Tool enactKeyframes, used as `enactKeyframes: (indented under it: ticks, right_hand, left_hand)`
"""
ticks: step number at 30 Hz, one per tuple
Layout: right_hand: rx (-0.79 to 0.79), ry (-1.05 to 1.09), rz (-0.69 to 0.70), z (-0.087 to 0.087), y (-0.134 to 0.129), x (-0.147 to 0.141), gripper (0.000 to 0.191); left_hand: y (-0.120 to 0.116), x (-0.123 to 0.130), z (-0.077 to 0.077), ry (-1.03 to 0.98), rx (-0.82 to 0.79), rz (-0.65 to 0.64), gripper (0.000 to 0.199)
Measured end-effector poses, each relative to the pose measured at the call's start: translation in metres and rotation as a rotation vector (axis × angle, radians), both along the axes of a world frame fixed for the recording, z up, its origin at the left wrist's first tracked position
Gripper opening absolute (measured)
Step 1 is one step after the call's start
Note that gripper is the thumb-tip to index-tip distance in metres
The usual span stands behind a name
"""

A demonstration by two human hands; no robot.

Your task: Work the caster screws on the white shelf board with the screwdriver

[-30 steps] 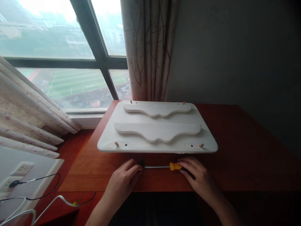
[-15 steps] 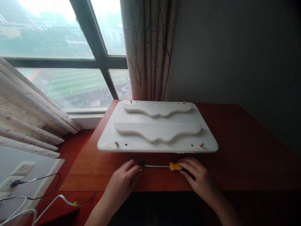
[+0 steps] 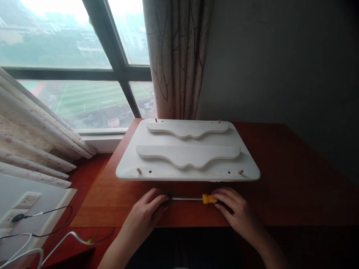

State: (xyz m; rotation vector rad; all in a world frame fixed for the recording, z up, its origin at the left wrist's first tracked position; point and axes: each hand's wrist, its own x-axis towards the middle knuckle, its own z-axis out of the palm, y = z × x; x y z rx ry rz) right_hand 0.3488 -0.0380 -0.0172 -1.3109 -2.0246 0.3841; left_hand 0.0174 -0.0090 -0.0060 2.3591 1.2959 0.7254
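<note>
My right hand [image 3: 231, 205] is closed round the yellow and black handle of a screwdriver [image 3: 209, 199], whose metal shaft points left. At the shaft's tip, my left hand [image 3: 150, 205] pinches some small dark pieces [image 3: 169, 197], too small and dark to make out. Both hands are near the table's front edge. Just beyond them a white board [image 3: 174, 175] with rounded corners lies flat, with a wooden peg near each corner and small holes beside the pegs. Two white scalloped pieces rest on it, one nearer [image 3: 187, 154] and one farther [image 3: 187, 129].
The reddish wooden table [image 3: 280, 168] carries the board. A window [image 3: 84, 101] and a curtain [image 3: 179, 56] stand behind; another curtain [image 3: 33, 138] hangs at the left. Wall sockets [image 3: 28, 200] with a black plug and several cables [image 3: 64, 237] are at the lower left.
The fingers of my left hand have shifted slightly left, and more of the dark pieces shows at the screwdriver's tip. My right hand and the board look unchanged.
</note>
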Motion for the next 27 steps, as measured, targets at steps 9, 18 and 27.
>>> enactKeyframes:
  ticks: [9,18,27]
  right_hand:
    - [-0.073,-0.003,0.036,0.001,0.002,0.003,0.030]
    - [-0.077,-0.056,0.021,0.009,0.004,0.007,0.033]
    - [0.114,0.020,-0.056,0.050,0.010,0.035,0.031]
  left_hand:
    - [0.000,0.000,0.000,-0.002,0.013,-0.021,0.017]
    - [0.001,-0.002,0.012,-0.029,0.019,0.006,0.017]
    - [0.019,-0.023,0.052,-0.189,0.204,0.092,0.021]
